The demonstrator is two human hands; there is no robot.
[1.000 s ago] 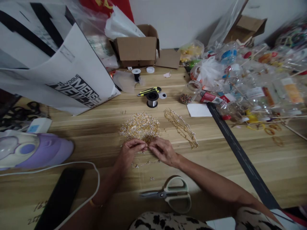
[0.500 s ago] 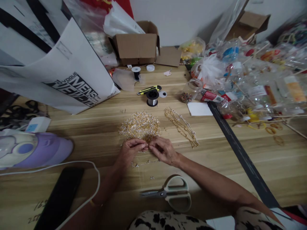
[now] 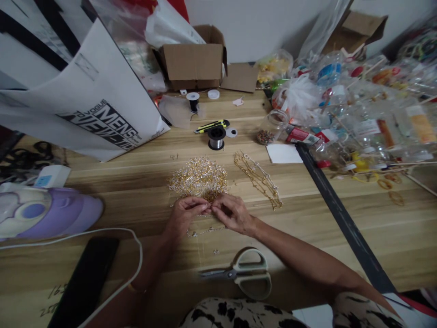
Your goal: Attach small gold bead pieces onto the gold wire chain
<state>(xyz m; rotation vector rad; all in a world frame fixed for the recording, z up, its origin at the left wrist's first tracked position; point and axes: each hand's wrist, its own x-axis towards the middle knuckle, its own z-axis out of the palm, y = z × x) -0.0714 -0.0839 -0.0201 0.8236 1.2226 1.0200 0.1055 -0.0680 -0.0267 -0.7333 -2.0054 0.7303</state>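
Observation:
My left hand (image 3: 188,212) and my right hand (image 3: 234,213) meet fingertip to fingertip, both closed in a pinch. What lies between the fingers is too small to make out. Just beyond them is a heap of gold and silver chain pieces (image 3: 198,175), its near edge partly hidden by my fingers. A thin silver chain with small beads (image 3: 210,230) lies on the table below my hands. Closer to me, a small clear piece (image 3: 216,251) sits above the scissors (image 3: 251,273), which have pale handles. Gold and silver chains (image 3: 259,180) lie stretched out to the right.
A spool of wire (image 3: 216,139) and a yellow utility knife (image 3: 211,126) lie beyond the heap. At left stand a white paper bag (image 3: 112,100) and a purple device (image 3: 68,212), near a dark phone (image 3: 85,280). Plastic bottles (image 3: 368,114) crowd the right side.
The camera view has shifted very slightly. Both hands keep the same pinch in the same place, and nothing else has visibly moved.

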